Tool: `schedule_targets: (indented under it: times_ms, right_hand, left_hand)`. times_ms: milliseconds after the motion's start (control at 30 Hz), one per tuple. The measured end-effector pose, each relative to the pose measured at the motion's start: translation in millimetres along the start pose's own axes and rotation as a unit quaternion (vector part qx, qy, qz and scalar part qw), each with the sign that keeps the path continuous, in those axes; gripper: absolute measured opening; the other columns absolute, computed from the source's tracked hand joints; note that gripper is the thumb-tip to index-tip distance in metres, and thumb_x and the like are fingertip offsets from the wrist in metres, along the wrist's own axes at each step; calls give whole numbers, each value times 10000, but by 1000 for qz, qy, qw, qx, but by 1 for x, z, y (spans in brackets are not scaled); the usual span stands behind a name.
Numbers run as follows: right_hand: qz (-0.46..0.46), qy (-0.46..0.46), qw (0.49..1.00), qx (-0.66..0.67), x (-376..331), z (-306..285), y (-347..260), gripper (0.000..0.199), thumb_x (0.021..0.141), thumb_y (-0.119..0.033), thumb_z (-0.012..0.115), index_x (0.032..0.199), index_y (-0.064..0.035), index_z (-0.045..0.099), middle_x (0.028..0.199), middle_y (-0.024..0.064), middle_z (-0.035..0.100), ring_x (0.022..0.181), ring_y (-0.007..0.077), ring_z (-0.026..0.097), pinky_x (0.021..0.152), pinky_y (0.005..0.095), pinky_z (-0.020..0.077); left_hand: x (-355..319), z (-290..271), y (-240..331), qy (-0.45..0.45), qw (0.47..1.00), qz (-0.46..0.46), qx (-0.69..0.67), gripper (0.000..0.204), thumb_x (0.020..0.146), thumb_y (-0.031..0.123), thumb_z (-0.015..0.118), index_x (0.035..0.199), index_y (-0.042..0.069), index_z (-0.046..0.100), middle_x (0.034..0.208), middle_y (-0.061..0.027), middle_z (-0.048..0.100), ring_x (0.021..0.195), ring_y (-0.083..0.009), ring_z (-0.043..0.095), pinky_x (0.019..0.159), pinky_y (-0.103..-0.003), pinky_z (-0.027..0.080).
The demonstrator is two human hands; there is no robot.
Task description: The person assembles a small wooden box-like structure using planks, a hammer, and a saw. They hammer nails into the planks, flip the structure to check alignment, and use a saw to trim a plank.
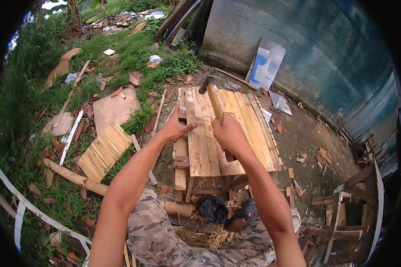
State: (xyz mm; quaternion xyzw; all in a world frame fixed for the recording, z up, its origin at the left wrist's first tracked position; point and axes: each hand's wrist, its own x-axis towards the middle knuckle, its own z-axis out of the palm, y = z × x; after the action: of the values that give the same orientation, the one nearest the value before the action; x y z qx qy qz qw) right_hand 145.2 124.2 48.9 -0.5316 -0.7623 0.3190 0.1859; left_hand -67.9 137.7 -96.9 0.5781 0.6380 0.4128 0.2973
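Observation:
A panel of pale wooden slats [247, 129] lies on a low wooden stand in front of me. My right hand [229, 132] is closed around the wooden handle of a hammer [215, 102]. The hammer's dark head points away from me, over the panel's far part; whether it touches the wood I cannot tell. At the panel's left edge rests my left hand [175, 127]. Its fingers stretch away along the side and its thumb is spread onto the slats. Below the left hand, part of the stand's beam [181, 162] shows.
A smaller slatted panel [104, 152] lies on the grass at left, by a bamboo pole [73, 174] and a flat board [116, 108]. Between my legs are a black plastic bag [211, 209] and wood shavings. A wooden frame [338, 227] stands at right; a wall [294, 58] rises behind.

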Motion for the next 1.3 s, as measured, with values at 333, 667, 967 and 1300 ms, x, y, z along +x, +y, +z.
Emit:
schedule_targets:
  times_ms: [333,667,967,1300]
  right_hand:
    - [-69,62,996,-4,1,4,3,333,964,-182,498,1050,140,516,829,360,647,784,497,666,686,540,527]
    - [-84,77,993,6,1,-2,-2,358,975,-209,537,1102,125,511,707,270,652,617,410,672,550,497,519]
    - [-78,48,996,-13,14,-4,12,334,976,-216,532,1107,91,516,692,209,645,517,334,626,508,452,503]
    - [-51,4,997,-53,17,7,0,373,902,-186,538,1111,122,568,902,302,681,766,396,691,691,467,552]
  left_hand:
    - [-1,-2,1,3,1000,3,7,1626,488,971,632,1539,-107,18,1569,-353,212,1473,-419,264,1212,-420,247]
    - [-4,-3,3,16,1000,-6,22,1622,492,987,608,1545,-92,10,1550,-357,258,1447,-433,316,1191,-430,285]
    - [-1,-3,-6,17,999,-22,39,1589,516,996,575,1559,-54,-4,1541,-358,279,1429,-445,344,1174,-439,315]
    - [-3,-6,-2,29,998,-13,61,1536,557,976,577,1560,-54,37,1511,-337,363,1395,-436,404,1142,-430,351]
